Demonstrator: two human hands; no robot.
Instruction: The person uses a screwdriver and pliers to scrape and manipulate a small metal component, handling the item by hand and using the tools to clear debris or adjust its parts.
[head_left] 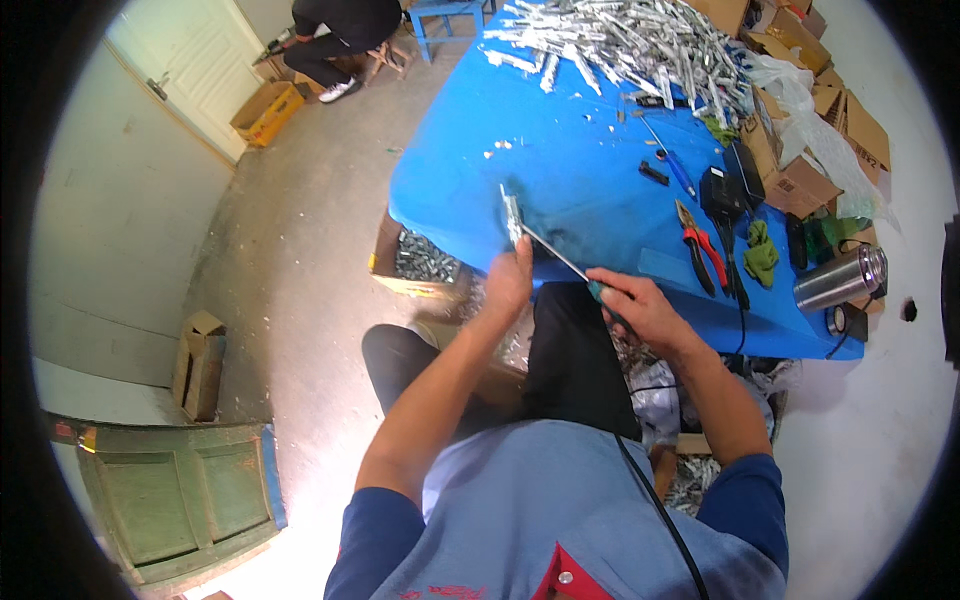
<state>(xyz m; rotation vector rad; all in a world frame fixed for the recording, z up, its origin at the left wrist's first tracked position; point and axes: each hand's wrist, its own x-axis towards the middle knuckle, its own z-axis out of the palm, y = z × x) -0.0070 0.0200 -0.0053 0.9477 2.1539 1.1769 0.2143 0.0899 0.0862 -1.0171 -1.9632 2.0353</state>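
Observation:
At the blue table's near edge, my left hand [512,275] is closed round the lower end of a small silver metal piece [511,210], which stands out above my fingers. My right hand [635,312] grips the green handle of a screwdriver [562,258], whose long shaft reaches up-left to that piece, its tip at or beside it. To the right on the blue table [450,140] lie red-handled pliers [705,250], a blue-handled tool [675,170], black chargers [725,200] and a green rag [760,250].
A heap of silver pieces [620,45] covers the table's back. Cardboard boxes [820,140] and a steel flask [835,280] are at the right. A box of metal parts [425,260] sits below the left edge. Another person [335,40] sits at the back left, near a door [180,70].

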